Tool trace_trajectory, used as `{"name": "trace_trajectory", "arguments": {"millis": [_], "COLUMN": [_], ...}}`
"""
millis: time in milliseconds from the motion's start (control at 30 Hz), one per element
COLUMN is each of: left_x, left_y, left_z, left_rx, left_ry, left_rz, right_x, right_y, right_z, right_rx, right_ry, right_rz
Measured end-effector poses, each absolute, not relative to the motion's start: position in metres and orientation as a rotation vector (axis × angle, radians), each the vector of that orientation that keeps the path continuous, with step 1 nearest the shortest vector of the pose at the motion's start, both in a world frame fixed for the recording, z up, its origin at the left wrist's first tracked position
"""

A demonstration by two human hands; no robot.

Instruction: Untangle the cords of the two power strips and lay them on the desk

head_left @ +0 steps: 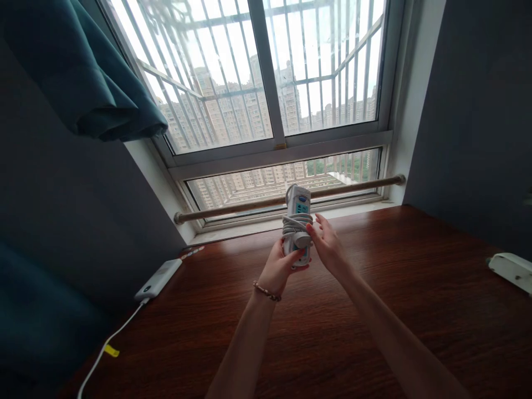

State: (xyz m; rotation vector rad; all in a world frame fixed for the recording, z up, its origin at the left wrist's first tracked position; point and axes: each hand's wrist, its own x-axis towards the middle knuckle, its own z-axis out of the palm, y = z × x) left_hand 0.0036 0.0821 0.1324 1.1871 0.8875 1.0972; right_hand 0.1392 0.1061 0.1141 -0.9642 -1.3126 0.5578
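Two hands meet above the wooden table [374, 310]. Left hand [277, 270], its grip clenched, holds a white power strip [297, 224] upright by its lower end, grey cord [294, 224] coiled round its middle; right hand [328, 244], grip released, touches the plug beside the coil.

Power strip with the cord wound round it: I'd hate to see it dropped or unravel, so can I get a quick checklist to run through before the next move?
1. Left hand has a grip on the power strip's lower end: ok.
2. Right hand touches the cord coil: ok.
3. Coil sits snug round the strip's middle: ok.
4. Plug end secured: cannot tell, partly hidden by fingers.
5. Strip held above the wooden desk, not resting on it: ok.
6. White device and its cable lie apart, at the left: ok.
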Motion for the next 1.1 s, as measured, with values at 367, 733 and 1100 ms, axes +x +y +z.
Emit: {"name": "trace_trajectory", "arguments": {"millis": [367,733,1100], "left_x": [-0.015,-0.001,-0.034], "left_y": [0.090,0.088,0.102], "left_z": [0.134,0.132,0.142], "left_rx": [1.368,1.672,0.978], "left_ry": [1.118,1.212,0.791], "left_rz": [1.488,1.458,1.122], "right_x": [0.115,0.119,0.129], "right_y": [0.080,0.081,0.081], "right_z": [0.120,0.120,0.127], "right_rx": [-0.901,-1.064,-1.059], "right_ry": [-1.628,-1.506,-1.547], "right_rz": [0.281,0.313,0.385]}}
